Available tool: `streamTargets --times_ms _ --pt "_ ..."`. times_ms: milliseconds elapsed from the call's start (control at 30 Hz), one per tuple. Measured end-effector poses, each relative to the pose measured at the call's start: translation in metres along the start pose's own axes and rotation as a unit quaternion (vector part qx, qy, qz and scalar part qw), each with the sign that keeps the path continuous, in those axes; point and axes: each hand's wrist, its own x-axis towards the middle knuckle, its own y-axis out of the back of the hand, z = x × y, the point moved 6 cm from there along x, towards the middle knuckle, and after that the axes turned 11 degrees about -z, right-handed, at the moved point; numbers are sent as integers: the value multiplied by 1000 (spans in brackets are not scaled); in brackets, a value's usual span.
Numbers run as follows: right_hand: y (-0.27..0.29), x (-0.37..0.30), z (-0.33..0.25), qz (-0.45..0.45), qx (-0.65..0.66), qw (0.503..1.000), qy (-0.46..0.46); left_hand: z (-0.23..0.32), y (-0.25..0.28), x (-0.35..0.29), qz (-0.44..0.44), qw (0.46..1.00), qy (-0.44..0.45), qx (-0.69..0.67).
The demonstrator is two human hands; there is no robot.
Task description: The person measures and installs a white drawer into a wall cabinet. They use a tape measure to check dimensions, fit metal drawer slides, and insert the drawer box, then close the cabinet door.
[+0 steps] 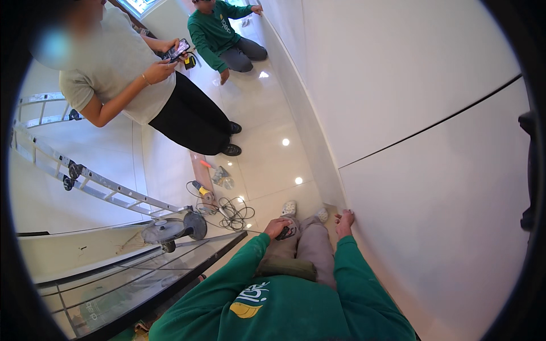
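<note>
My left hand (pixel 277 228) is closed around a small black object (pixel 286 232), held just over my left thigh; its exact kind is too small to make out. My right hand (pixel 344 224) is beside the white wall panel (pixel 421 187), close to the end of a long white strip (pixel 310 125) that runs along its foot. The fingers of that hand are bent but apart, with nothing visible between them. Whether they touch the panel is unclear.
A person in green (pixel 219 34) kneels at the strip's far end. Another person (pixel 131 68) stands at left with a phone (pixel 177 50). An angle grinder (pixel 203 190) and coiled cable (pixel 236 216) lie on the tiles. A ladder (pixel 114 190), fan (pixel 170 228) and dark-framed glass panel (pixel 153 278) are left.
</note>
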Motion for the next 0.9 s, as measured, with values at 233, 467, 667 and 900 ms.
streamTargets --times_ms 233,467,667,900 --pt "-7 0 3 57 58 997 -15 36 -11 46 -17 996 -88 -23" --pt "-16 4 24 76 -44 993 75 112 -25 114 -19 997 -75 32" --pt "-11 15 19 63 179 980 55 176 -70 193 38 964 -37 262" --pt "-42 -10 3 77 207 973 63 182 -100 230 -3 924 -18 381"
